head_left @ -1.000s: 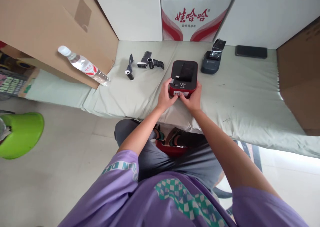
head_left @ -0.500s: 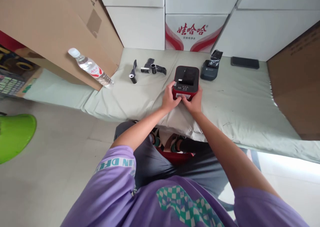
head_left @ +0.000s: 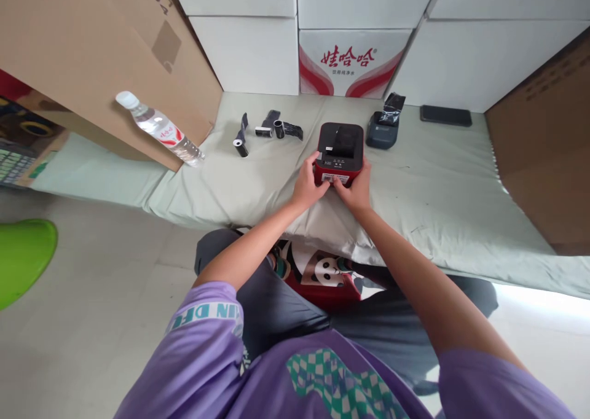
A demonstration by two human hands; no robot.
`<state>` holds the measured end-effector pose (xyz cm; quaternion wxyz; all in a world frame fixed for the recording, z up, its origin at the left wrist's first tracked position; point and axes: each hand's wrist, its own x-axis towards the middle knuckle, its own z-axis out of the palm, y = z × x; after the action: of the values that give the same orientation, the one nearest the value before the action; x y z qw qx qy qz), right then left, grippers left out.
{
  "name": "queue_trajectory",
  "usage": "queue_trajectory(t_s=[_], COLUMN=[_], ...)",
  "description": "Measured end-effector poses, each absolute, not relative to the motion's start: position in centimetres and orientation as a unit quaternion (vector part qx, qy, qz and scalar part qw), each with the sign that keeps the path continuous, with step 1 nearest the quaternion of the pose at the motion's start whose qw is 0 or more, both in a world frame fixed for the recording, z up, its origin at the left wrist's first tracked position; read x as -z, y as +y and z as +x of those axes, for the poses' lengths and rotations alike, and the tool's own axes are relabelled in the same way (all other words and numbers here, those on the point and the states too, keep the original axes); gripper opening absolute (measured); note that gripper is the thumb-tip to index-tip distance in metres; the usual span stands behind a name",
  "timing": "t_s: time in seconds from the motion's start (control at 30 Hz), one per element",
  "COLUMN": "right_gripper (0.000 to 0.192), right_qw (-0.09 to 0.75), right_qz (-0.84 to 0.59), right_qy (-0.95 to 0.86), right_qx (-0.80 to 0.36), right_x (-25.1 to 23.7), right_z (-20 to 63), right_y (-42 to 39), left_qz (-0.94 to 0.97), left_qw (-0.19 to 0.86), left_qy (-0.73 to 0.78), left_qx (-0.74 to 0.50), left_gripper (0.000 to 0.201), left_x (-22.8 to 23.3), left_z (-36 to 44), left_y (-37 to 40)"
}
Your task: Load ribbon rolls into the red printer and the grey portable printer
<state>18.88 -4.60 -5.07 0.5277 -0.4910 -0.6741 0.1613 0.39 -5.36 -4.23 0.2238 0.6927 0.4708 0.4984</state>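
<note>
Your left hand [head_left: 308, 184] and right hand [head_left: 359, 187] clasp the machine [head_left: 340, 147] between them on the bench [head_left: 415, 191]. White boxes [head_left: 249, 56] stand behind.

The printer [head_left: 342, 142] sits on the cloth [head_left: 428, 204] in front of me, between my left hand [head_left: 310, 184] and my right hand [head_left: 358, 188], which touch its near corners. To its left lie three rolls [head_left: 264, 133], then the bottle [head_left: 168, 131] just beside the left box [head_left: 133, 69]; to its right and slightly behind is the device [head_left: 382, 133], then the phone [head_left: 446, 115], then the right box [head_left: 544, 148]. Cartons [head_left: 357, 81] line the back of the cloth, and the chair [head_left: 25, 259] is off to my left, nearer than the cloth's front edge.
</note>
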Motion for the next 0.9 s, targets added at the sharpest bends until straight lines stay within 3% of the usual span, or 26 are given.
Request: queue_trajectory(t_s=[0.9], right_gripper=[0.097], right_qw=[0.528], right_qz=[-0.487], right_qy=[-0.660], right_qx=[-0.222], right_x=[5.1], right_z=[19.6], right_y=[-5.1], left_qz=[0.689], left_qw=[0.265], left_qy=[0.455], left_qx=[-0.498], left_gripper=[0.084], left_x=[3.1], left_z=[0.1], left_y=[-5.5])
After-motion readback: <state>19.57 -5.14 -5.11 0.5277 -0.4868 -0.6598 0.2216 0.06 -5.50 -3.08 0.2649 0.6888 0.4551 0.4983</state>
